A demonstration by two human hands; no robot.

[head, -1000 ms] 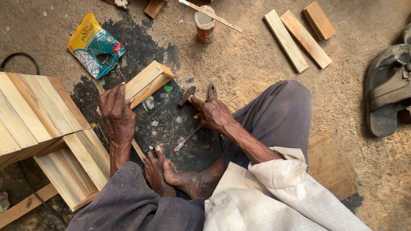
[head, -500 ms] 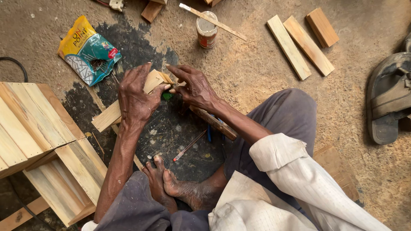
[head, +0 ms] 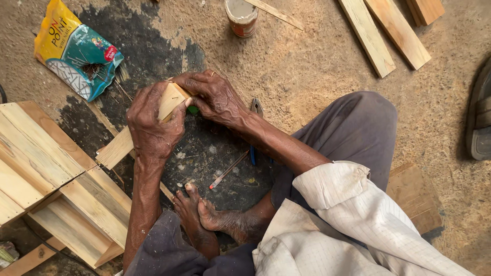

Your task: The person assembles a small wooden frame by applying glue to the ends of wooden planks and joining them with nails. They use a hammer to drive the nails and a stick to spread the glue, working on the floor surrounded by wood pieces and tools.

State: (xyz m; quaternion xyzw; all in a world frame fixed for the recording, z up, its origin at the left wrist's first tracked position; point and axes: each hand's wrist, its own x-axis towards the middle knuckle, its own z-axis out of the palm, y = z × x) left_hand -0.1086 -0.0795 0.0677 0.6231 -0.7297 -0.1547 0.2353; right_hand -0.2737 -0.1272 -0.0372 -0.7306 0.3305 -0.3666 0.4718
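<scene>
Just below the nail packet (head: 76,53), the left hand (head: 153,122) grips a wooden strip (head: 140,128), fingers closed around it; the right hand (head: 215,97) pinches its upper end, pliers (head: 254,115) beside.

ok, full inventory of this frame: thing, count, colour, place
wooden slat assembly: one, pale wood, held in both hands at centre
wooden crate: one, pale wood, lower left on floor
nail packet: one, yellow and teal, upper left, open
tin can: one, red-brown, top centre
stick: one, pale, beside the can
wood planks: three, pale, top right
pliers: one, blue handles, partly under right forearm
pencil: one, reddish, on dark patch near feet
sandal: one, grey, right edge
board: one, brown, under the person
left hand: gripping the assembly
right hand: pressing its top end
</scene>
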